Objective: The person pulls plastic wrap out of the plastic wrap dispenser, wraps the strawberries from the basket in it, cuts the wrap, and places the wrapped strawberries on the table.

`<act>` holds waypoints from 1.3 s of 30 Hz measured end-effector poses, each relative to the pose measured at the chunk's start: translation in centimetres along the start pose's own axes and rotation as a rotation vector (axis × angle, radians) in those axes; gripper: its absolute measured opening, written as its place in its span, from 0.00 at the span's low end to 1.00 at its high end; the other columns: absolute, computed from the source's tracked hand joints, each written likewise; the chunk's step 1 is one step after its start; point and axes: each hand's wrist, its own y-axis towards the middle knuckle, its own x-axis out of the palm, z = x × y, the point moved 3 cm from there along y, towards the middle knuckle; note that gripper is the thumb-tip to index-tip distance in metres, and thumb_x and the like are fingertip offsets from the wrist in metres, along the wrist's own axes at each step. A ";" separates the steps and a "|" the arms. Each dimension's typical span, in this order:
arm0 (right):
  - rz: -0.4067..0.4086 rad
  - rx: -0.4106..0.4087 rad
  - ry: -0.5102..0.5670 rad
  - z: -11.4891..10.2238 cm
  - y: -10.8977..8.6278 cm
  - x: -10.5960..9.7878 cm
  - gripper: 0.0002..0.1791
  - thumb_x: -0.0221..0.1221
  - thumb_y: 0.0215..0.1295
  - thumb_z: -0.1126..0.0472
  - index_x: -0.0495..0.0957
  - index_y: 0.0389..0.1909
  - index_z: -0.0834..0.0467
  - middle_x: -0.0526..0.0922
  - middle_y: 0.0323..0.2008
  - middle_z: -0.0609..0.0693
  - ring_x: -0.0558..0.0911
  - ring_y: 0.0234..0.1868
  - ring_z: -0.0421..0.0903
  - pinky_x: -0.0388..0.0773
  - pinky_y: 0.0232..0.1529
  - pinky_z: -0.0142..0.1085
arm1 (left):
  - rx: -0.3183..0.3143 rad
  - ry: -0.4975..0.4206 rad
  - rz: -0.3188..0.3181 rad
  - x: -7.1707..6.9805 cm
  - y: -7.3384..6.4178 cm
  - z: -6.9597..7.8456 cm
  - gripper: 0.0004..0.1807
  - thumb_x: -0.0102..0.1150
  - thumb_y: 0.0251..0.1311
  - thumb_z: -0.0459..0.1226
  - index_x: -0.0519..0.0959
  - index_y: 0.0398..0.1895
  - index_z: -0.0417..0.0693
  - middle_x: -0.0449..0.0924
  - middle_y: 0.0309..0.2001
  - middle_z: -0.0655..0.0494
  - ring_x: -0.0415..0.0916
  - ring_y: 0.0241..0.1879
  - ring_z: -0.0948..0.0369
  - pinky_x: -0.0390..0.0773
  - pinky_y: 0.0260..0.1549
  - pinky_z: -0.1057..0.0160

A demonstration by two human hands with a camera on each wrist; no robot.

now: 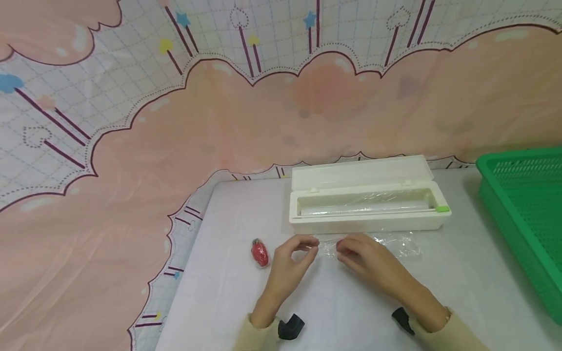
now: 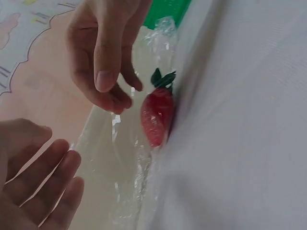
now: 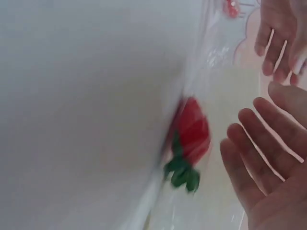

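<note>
A red strawberry (image 2: 157, 117) with green leaves lies on a sheet of clear cling film (image 2: 129, 182) spread on the white table. In the right wrist view the same strawberry (image 3: 192, 132) sits just left of my fingers. My left hand (image 1: 309, 248) and right hand (image 1: 344, 253) hover close together over the film (image 1: 395, 246), one on each side of the strawberry. The left hand's fingers (image 2: 53, 177) are relaxed and hold nothing. The right hand's fingers (image 3: 259, 158) are spread and also hold nothing. A second strawberry (image 1: 260, 253), wrapped in film, lies left of my left hand.
A white cling-film dispenser box (image 1: 366, 222) stands open just behind the hands, with the roll inside. A green plastic basket (image 1: 522, 214) sits at the table's right edge. A pink patterned cloth (image 1: 131, 195) covers the wall and hangs past the table's left edge.
</note>
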 end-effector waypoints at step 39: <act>-0.165 -0.090 -0.028 2.6 -0.4 -0.7 0.16 0.70 0.52 0.73 0.87 0.43 0.59 0.83 0.45 0.47 0.80 0.50 0.47 0.80 0.53 0.46 | 0.030 0.356 -0.206 3.3 0.9 -0.3 0.15 0.63 0.64 0.34 0.81 0.55 0.48 0.82 0.55 0.55 0.77 0.59 0.59 0.75 0.61 0.59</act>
